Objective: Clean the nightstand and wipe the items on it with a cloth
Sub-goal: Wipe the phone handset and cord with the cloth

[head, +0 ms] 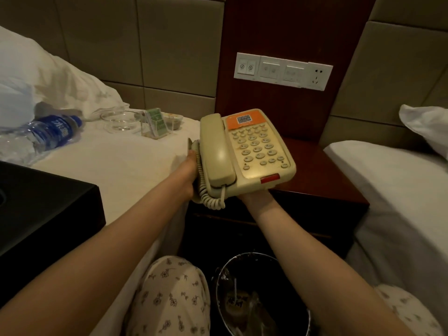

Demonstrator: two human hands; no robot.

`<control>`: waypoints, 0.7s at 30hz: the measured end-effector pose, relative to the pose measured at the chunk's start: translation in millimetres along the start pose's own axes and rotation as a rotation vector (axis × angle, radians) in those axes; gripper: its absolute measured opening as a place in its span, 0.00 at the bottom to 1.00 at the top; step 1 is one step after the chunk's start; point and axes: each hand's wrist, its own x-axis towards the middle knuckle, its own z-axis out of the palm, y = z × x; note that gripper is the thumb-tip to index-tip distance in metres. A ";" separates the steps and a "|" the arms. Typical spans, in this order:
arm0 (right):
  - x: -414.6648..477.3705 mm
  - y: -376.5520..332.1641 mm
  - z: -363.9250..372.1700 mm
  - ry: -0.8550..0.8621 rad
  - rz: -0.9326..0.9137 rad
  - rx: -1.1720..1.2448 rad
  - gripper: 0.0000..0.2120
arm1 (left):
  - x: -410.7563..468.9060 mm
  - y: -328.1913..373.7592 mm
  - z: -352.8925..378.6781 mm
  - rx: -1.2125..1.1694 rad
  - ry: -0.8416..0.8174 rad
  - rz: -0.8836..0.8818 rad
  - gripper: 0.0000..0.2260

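Bin [244, 254] with a liner stands nearest, by the person's knees, and both forearms pass above it. The left hand [190, 175] clasps the telephone [254, 151] by its left edge, beside the coiled cord [206, 190]. The right hand [254, 197] props the near corner from below, fingers hidden, so I cannot tell whether they curl or lie flat. The telephone hangs tilted above the nightstand [327, 180], handset in its cradle, I'd guess to free the wooden top for wiping. Farther left, a water bottle [48, 134], glass ashtray [120, 121] and card holder [156, 126] lie on the bed, likely parked there for the same reason
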 end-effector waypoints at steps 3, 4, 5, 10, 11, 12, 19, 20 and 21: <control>-14.5 19.4 9.3 -0.056 0.112 0.015 0.21 | -0.9 -1.9 -3.7 0.028 0.026 -0.006 0.29; -14.5 25.0 5.6 -0.057 0.138 -0.012 0.19 | -3.6 -1.9 -3.3 0.029 0.027 -0.003 0.29; -16.7 28.3 4.1 -0.069 0.169 -0.053 0.18 | -3.3 -1.9 -3.4 0.031 0.036 0.008 0.29; -25.2 13.3 -4.5 -0.031 0.253 -0.035 0.17 | -4.1 -1.4 1.7 0.032 0.069 0.046 0.29; -27.1 9.1 -8.4 -0.076 0.284 0.030 0.16 | -4.4 -2.0 2.7 0.043 0.070 0.058 0.28; -31.6 2.6 -11.6 -0.130 0.330 0.107 0.16 | -4.3 -2.5 3.2 0.058 0.076 0.072 0.28; -35.9 -46.5 -26.5 -0.039 0.105 -0.015 0.19 | -7.9 -7.9 1.3 0.121 0.093 0.071 0.28; -32.1 -50.3 -28.6 -0.016 0.098 -0.058 0.20 | -8.8 -9.1 -0.1 0.124 0.092 0.060 0.28; -31.1 -53.6 -30.7 0.012 0.109 -0.095 0.22 | -7.7 -9.6 -1.7 0.117 0.089 0.059 0.28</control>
